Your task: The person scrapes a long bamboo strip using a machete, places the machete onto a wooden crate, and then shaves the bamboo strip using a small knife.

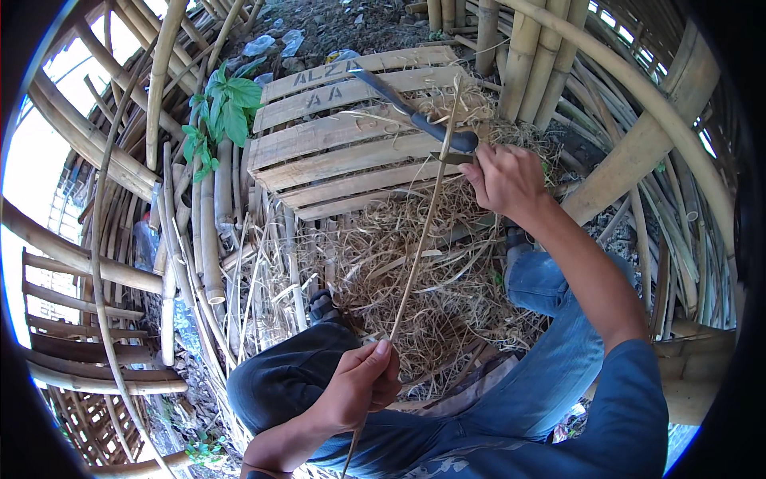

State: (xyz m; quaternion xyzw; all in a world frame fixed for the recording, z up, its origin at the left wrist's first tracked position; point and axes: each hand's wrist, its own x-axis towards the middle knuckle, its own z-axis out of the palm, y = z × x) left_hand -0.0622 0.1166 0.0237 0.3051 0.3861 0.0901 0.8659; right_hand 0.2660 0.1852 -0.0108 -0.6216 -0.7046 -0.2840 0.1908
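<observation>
My left hand [363, 383] grips the lower part of a thin bamboo strip [423, 231] that slants up and away from my lap. My right hand [504, 177] is closed around the dark handle of a long knife [415, 116], whose blade points up and to the left over a wooden pallet [335, 152]. The strip's upper part passes just left of my right hand, close to the knife handle. Whether the blade's edge touches the strip I cannot tell. My knees in blue jeans frame a pile of dry bamboo shavings [399, 271].
Thick bamboo poles [527, 48] stand at the back right, and more poles [199, 215] lie stacked at the left beside a green leafy plant [223, 108]. A woven bamboo frame [80, 351] sits at the lower left. Slim cut strips [678, 231] pile up on the right.
</observation>
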